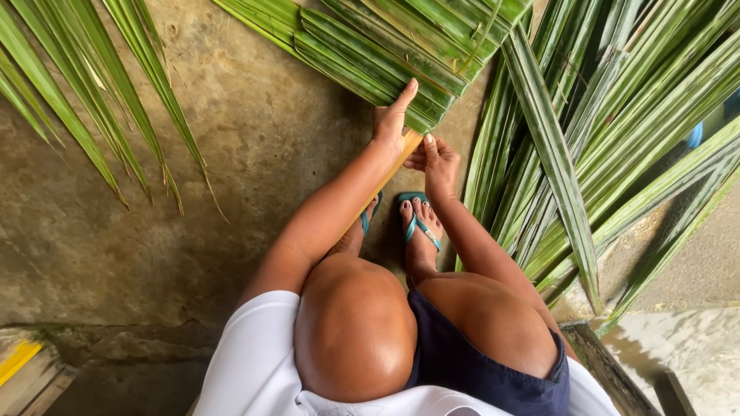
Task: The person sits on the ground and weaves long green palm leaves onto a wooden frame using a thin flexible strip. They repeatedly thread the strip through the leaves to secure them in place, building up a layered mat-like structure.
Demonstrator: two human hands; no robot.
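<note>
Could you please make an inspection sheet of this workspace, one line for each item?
Surface: bare concrete floor, stained and cracked.
Job's things: folded green palm leaves set in a row on a pale stick.
Clutter: loose palm fronds at the left and a larger pile at the right.
Hands: left hand presses flat on the end of the folded leaves; right hand rests at the stick, just below them.
Cables: nothing seen.
Surroundings: person sits low, feet in teal sandals; yellow-edged board at the lower left.
</note>
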